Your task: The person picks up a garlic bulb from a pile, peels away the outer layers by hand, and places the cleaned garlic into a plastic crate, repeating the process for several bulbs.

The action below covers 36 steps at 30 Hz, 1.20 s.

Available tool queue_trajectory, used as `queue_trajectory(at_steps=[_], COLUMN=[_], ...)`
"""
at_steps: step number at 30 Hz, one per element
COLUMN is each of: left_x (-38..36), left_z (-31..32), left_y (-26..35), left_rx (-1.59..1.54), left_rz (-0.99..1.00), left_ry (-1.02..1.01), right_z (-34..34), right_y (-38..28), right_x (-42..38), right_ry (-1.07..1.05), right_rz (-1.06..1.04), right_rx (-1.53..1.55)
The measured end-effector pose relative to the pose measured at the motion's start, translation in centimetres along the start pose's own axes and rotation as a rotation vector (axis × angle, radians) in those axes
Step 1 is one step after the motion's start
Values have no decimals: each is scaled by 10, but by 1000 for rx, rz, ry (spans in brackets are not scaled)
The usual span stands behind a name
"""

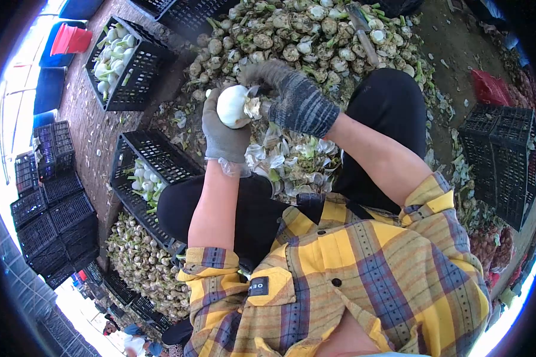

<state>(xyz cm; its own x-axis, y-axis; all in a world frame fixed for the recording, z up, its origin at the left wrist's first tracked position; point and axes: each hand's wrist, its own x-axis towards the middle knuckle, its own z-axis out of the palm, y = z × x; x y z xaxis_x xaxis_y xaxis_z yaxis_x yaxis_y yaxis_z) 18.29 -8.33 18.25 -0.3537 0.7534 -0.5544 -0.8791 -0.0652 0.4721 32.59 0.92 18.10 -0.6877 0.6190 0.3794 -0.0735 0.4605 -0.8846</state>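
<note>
A smooth white garlic bulb (232,107) rests in my left hand (225,134), which wears a grey glove and curls around its left and lower side. My right hand (289,98), in a dark grey striped knit glove, meets the bulb from the right. Its fingers and thumb close on the ragged brownish end (253,108) of the bulb, where some loose skin sticks out; the fingertips are partly hidden. Beyond both hands lies a large heap of soiled garlic bulbs (292,35). Peeled skins (298,163) litter the ground between my knees.
A blade with a wooden handle (368,47) lies on the heap. Black crates of white bulbs stand at upper left (137,74) and beside my left knee (161,154). Another black crate (499,160) is at right, stacked crates (56,229) at left. A second bulb heap (140,268) lies lower left.
</note>
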Motion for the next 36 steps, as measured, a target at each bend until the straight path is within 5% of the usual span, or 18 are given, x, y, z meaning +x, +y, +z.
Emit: queue_trajectory(at_steps=[1, 4, 6, 10, 11, 15, 17, 19, 20, 22, 23, 26, 28, 31, 36], left_x=[1, 10, 10, 6, 4, 5, 5, 4, 1, 2, 0, 23, 34, 53, 85], left_z=[-2, -14, -7, 5, 9, 9, 8, 13, 16, 1, -1, -42, -65, -95, -69], left_y=[1, -1, -1, 1, 1, 1, -3, -2, -2, -3, -4, -13, -20, -17, 85], left_rx=[10, 150, 93, -66, -66, -95, -91, -126, -86, 8, 112, 2, -68, -219, -275], left_rz=[-14, 119, 120, 43, 41, 19, -22, -59, -81, -112, -91, -92, -130, -142, 107], left_ry=[3, -36, 37, 116, 128, 94, 107, 148, 193, 165, 224, 273, 423, 541, 423], right_z=[11, 1, 2, 0, -14, -10, -18, -21, -20, -12, -20, -19, -9, -9, -9], right_y=[6, -27, -30, -13, -35, -24, -27, -24, -9, -12, -33, -32, -8, -12, -14], right_x=[-5, -8, -25, -27, -14, -19, -16, -7, -13, -18, -10, -13, -26, -30, -31], right_ry=[31, -265, -686, -925, -777, -261, -486, -851, -839, -551, -599, -540, -548, -647, -754], right_rz=[99, 159, 297, 250, 398, 119, 318, 421, -6, 63, 433, 419, 218, 254, 338], right_rx=[295, 341, 365, -362, -349, -76, 164, 37, -185, -160, 78, 198, 60, -32, -90])
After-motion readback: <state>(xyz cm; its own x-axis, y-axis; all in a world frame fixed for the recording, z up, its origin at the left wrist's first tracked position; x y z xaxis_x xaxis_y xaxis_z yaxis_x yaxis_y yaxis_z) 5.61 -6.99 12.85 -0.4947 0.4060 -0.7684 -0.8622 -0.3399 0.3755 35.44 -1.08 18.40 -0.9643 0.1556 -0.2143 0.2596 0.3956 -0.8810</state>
